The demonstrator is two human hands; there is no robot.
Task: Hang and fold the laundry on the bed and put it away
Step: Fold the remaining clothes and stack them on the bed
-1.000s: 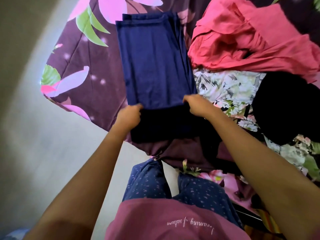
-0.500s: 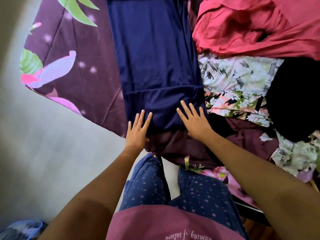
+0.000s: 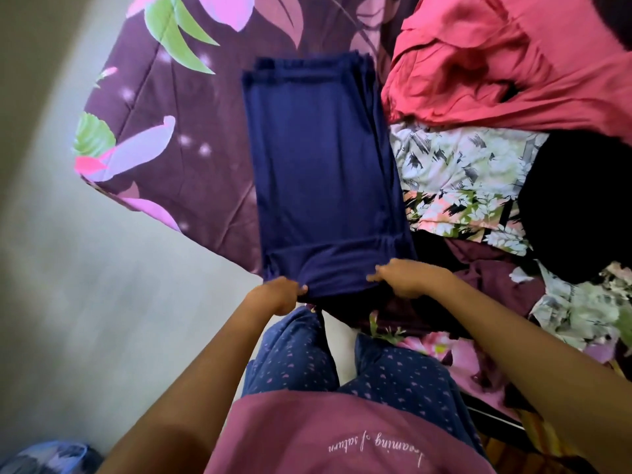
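A navy blue garment [image 3: 318, 172] lies folded lengthwise on the purple floral bedspread [image 3: 191, 107], its long side running away from me. My left hand [image 3: 277, 294] grips its near left corner with curled fingers. My right hand [image 3: 407, 280] grips the near right corner the same way. The near edge is bunched up between my two hands at the corner of the bed.
To the right lie a crumpled red garment [image 3: 496, 63], a white floral-print piece [image 3: 458, 179] and a black garment [image 3: 578, 206]. A dark maroon cloth [image 3: 492, 278] sits beside my right wrist. The pale floor [image 3: 85, 302] is at the left, with a blue object [image 3: 44, 456] at the bottom left.
Half a second ago both hands lay flat with spread fingers on the garment's near end. Now both have curled and taken hold of its near corners.
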